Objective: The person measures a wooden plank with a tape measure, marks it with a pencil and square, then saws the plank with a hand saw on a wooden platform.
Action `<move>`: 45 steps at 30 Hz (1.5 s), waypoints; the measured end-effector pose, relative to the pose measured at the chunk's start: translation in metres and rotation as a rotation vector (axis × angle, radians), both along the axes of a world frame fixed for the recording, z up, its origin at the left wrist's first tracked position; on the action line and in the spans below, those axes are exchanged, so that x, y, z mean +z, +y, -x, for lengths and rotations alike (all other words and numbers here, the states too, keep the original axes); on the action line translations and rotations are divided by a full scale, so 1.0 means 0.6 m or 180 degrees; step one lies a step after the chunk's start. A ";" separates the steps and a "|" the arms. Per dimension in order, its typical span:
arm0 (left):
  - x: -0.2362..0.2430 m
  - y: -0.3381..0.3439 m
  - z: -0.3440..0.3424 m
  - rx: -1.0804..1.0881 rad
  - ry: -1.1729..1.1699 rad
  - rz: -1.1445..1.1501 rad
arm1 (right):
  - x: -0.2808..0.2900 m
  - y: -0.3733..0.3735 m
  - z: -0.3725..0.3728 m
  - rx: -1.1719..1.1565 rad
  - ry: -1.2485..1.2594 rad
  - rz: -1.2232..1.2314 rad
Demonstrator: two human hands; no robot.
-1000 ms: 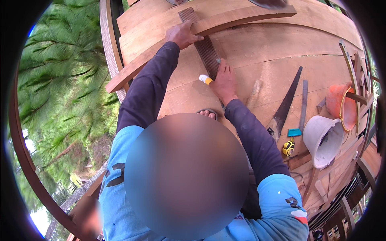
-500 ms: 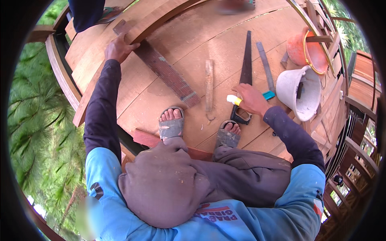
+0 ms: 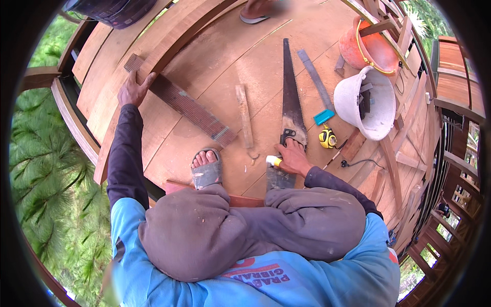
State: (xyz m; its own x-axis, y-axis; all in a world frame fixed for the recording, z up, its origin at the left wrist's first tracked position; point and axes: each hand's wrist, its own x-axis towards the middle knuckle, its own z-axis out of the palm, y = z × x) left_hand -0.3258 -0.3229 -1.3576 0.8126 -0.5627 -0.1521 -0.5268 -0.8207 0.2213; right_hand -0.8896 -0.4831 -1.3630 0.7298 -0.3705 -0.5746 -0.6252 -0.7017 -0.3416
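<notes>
Toward 2 o'clock on the plank floor, a pale bucket has dark, flat pieces inside. Just beyond it sits an orange bucket with a yellow handle, and toward 11 I see part of a dark bucket. From 9 to nearly 12 runs a long beam, lying across a grooved plank; at 10 o'clock the worker's left hand grips the beam, thumb and fingers astride it. At 1 o'clock lies a saw, blade pointing away, the right hand at its handle; I can't tell whether those fingers close around it. That hand partly covers a sandal. Near half past one is a grey strip, then a wooden stick at 12 and a yellow-and-black tape measure before 3. At 6, coloured lettering crosses the blue shirt.
</notes>
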 end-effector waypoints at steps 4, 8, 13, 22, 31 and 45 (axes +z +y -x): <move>-0.005 -0.003 -0.002 -0.0169 -0.0091 -0.0031 | -0.008 -0.013 0.010 -0.0361 -0.0462 -0.0226; -0.007 -0.015 0.001 -0.0169 -0.0264 -0.0253 | 0.040 -0.013 0.005 -0.0772 -0.1055 -0.0668; -0.017 -0.006 0.004 -0.0091 -0.0517 -0.0153 | 0.088 -0.013 -0.003 -0.1323 -0.1562 -0.0418; 0.017 -0.009 -0.004 -0.0258 0.0098 -0.0335 | 0.172 -0.039 0.066 -0.1538 -0.2329 0.0631; 0.029 -0.009 -0.020 -0.0352 0.0082 -0.0329 | 0.251 -0.023 0.129 -0.1342 -0.2146 0.0243; 0.032 0.003 -0.118 -0.0147 0.0046 -0.0293 | 0.316 -0.092 -0.180 -0.0466 -0.2900 -0.0570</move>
State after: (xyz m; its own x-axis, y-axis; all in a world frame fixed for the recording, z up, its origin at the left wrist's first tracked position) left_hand -0.2552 -0.3213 -1.3386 0.7835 -0.5826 -0.2163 -0.5619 -0.8128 0.1539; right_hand -0.7813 -0.5385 -1.1735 0.8795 -0.4555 0.1378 -0.1416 -0.5270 -0.8380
